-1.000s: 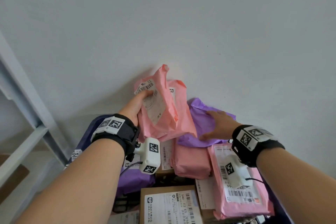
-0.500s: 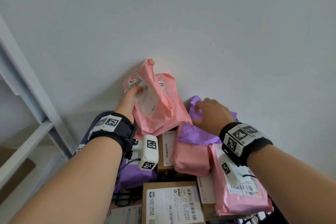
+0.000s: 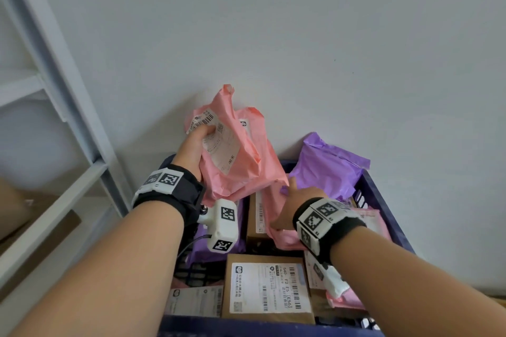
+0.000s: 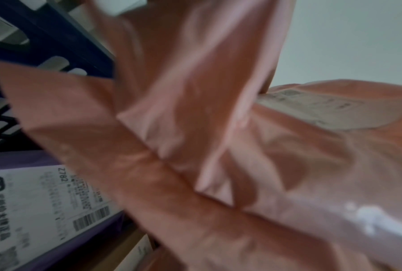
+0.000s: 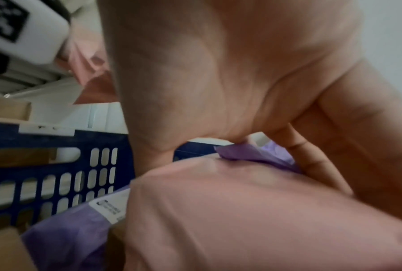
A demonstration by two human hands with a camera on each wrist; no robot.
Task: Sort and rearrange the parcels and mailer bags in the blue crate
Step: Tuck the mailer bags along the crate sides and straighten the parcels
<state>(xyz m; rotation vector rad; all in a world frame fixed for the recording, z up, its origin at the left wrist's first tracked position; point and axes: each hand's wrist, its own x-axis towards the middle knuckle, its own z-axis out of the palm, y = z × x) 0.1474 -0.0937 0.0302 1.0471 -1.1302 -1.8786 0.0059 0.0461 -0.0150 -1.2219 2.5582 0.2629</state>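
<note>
Head: left hand [image 3: 195,149] grips pink mailer [image 3: 232,156] raised over crate [image 3: 383,208] far end, right hand [image 3: 290,200] pinches purple mailer [image 3: 325,167] edge; left wrist: pink film soft, light, likely slippery, hold the bulk; right wrist: fingers [image 5: 311,161] pinch purple corner

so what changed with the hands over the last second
The right hand went from lying flat on the purple mailer bag to pinching its near edge, and has drawn back toward the person over the pink mailer below it. The purple bag now stands up more against the wall. The left hand still grips the pink mailer bag at the back of the blue crate.
</note>
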